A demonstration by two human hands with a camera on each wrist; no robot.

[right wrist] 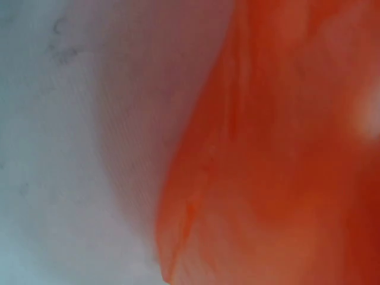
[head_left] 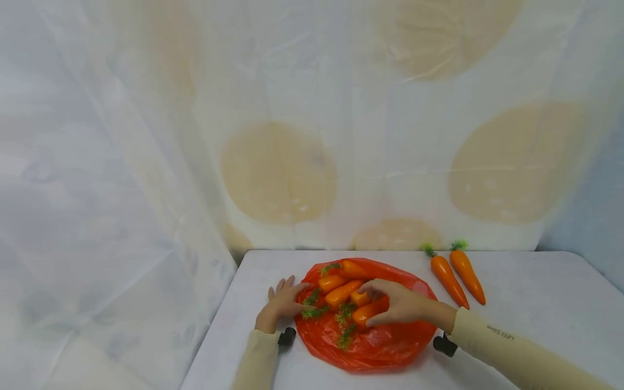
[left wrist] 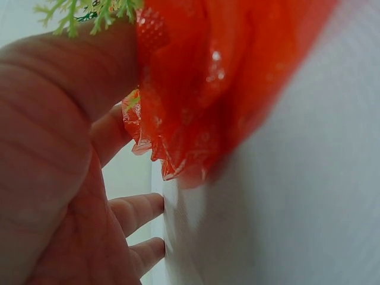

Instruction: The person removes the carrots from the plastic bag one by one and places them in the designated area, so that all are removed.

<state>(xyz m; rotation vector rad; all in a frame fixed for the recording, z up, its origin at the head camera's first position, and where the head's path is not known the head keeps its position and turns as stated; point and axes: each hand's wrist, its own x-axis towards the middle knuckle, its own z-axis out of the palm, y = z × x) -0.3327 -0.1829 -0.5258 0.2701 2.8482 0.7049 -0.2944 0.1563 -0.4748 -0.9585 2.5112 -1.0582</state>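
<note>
A crumpled red plastic bag (head_left: 390,346) lies on the table with several orange toy carrots (head_left: 341,295) on it, their green leafy tops mostly toward the left and front. My left hand (head_left: 285,303) rests at the bag's left edge with fingers spread. In the left wrist view its thumb (left wrist: 89,65) touches the red plastic beside a leafy top (left wrist: 95,15). Over the carrots on the right reaches my right hand (head_left: 402,303), thumb and bent fingers parted around one carrot (head_left: 366,314); no firm grip shows. The right wrist view holds only blurred red plastic (right wrist: 267,148) and tabletop.
Two more carrots, one nearer (head_left: 449,281) and one farther right (head_left: 468,276), lie side by side on the white table (head_left: 536,325), right of the bag. A patterned curtain (head_left: 370,135) hangs behind the table's back edge.
</note>
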